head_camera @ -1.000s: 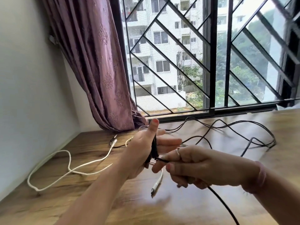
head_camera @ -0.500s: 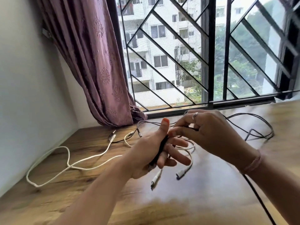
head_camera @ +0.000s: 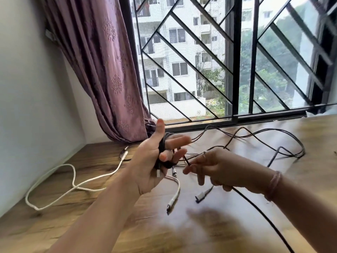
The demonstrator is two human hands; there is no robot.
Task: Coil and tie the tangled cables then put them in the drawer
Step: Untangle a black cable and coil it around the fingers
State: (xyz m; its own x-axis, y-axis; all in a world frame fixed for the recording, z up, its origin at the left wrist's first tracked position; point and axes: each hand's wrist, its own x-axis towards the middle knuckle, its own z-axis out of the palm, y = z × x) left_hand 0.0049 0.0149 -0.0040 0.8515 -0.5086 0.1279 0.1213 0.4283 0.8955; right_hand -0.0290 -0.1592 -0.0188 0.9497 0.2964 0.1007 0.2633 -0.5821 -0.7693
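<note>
My left hand [head_camera: 151, 161] is raised over the wooden top, thumb up, with several turns of the black cable [head_camera: 162, 146] wound round its fingers. My right hand [head_camera: 217, 168] sits just to its right and pinches the same black cable near the coil; the free length runs under that hand toward the lower right. More black cable loops [head_camera: 269, 141] lie tangled by the window. A white cable [head_camera: 73, 179] snakes across the left of the top. A pinkish cable with a plug [head_camera: 173, 199] lies below my left hand.
The wooden top [head_camera: 209, 225] ends at a white wall on the left and a barred window [head_camera: 235, 70] at the back. A purple curtain [head_camera: 102, 70] hangs in the back left corner. Another grey plug [head_camera: 200, 196] lies under my right hand. No drawer shows.
My right hand has come down from above my left fingers to their right, carrying the black cable round the hand. The coil on my left hand is thicker.
</note>
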